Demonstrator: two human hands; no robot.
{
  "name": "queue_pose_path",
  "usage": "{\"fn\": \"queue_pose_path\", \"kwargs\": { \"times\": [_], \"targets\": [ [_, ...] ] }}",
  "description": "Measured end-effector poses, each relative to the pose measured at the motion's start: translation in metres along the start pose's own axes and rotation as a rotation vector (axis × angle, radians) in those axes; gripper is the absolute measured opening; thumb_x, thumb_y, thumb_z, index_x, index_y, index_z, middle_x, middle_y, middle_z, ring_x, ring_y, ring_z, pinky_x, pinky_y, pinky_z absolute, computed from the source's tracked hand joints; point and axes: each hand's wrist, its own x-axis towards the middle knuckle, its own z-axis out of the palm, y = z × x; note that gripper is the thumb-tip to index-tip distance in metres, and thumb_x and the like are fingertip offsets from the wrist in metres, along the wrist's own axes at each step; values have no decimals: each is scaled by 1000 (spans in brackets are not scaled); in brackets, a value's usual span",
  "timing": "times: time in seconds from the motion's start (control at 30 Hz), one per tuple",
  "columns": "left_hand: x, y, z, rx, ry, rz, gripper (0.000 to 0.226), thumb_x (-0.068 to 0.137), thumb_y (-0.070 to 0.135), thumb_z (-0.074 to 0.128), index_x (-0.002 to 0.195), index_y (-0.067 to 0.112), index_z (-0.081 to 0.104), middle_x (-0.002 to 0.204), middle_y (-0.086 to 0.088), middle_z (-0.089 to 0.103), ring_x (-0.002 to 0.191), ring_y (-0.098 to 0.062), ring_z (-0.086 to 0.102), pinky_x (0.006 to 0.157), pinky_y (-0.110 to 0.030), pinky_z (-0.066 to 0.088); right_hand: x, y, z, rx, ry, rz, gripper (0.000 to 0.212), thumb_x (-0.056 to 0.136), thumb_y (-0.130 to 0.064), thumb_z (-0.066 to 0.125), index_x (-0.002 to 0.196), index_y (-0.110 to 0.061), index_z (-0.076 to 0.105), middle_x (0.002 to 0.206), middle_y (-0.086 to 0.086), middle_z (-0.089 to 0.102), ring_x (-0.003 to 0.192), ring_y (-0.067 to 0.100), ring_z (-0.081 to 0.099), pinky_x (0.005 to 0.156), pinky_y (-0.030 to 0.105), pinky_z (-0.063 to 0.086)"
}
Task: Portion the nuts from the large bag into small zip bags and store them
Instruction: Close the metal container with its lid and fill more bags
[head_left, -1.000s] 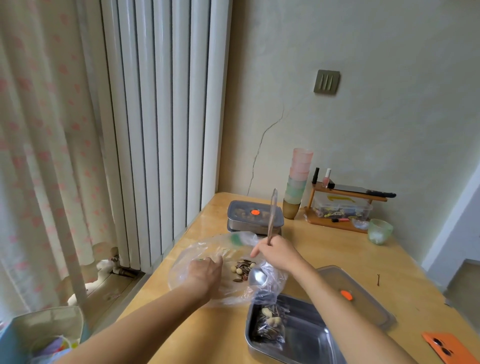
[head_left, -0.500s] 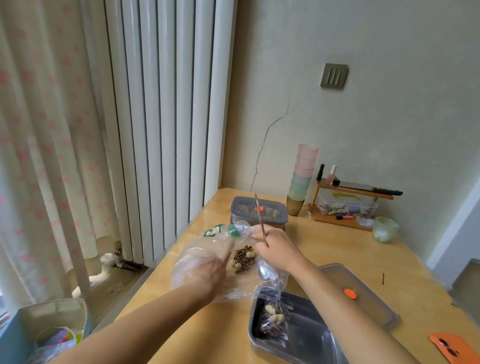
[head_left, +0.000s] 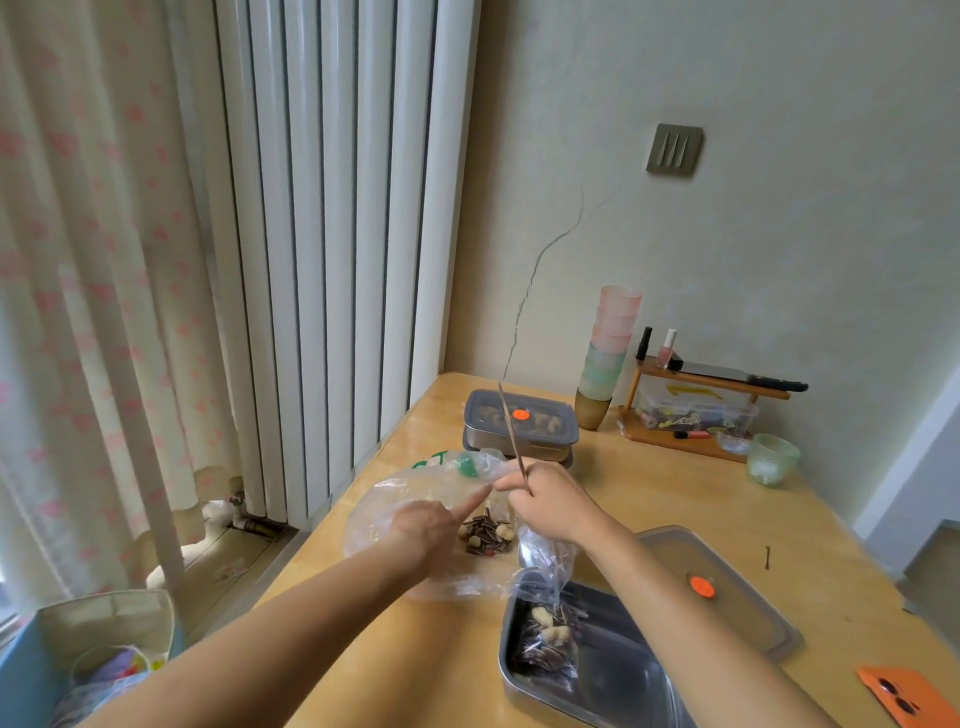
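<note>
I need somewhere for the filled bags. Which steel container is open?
The near container, holding a filled bag; its lid lies beside it. The far container has its lid on.

Small zip bag (head_left: 545, 642) in tray (head_left: 613, 696)

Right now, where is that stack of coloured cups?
In the head view, the cup stack stands centre-right by the far wall, between the lidded steel container and the wooden shelf.

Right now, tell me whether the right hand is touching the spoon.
Touching. The head view shows the right hand with its fingers curled round the spoon handle, which sticks up above the fist.
</note>
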Motion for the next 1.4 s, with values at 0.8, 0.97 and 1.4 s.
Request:
{"fn": "queue_pose_path", "kwargs": {
  "times": [0.8, 0.97, 1.4],
  "targets": [
    [13, -3, -30, -356, 114, 191, 68, 91, -9, 39, 148, 27, 52, 147, -5, 55, 127, -24, 58, 100, -37, 52, 16, 13, 7, -31, -89, 159, 37, 80, -4, 45, 94, -5, 80, 120, -6, 74, 108, 15, 66, 96, 34, 57],
    [23, 3, -26, -500, 72, 238, 65, 85, -5, 44, 137, 29, 62, 134, 1, 61, 111, -18, 54, 88, -31, 46, 7, 11, 1, -21, -68, 83, 44, 86, -8, 46, 96, -31, 82, 127, -8, 71, 107, 10, 63, 101, 32, 51],
    [35, 13, -12, -674, 175, -87, 61, 99, 7, 41, 157, 24, 38, 156, -4, 43, 139, -23, 44, 114, -31, 36, 18, 27, 18, -39, 85, 111, 10, 98, -27, 64, 106, -21, 65, 108, 4, 65, 91, 24, 62, 76, 34, 51]
  ]
}}
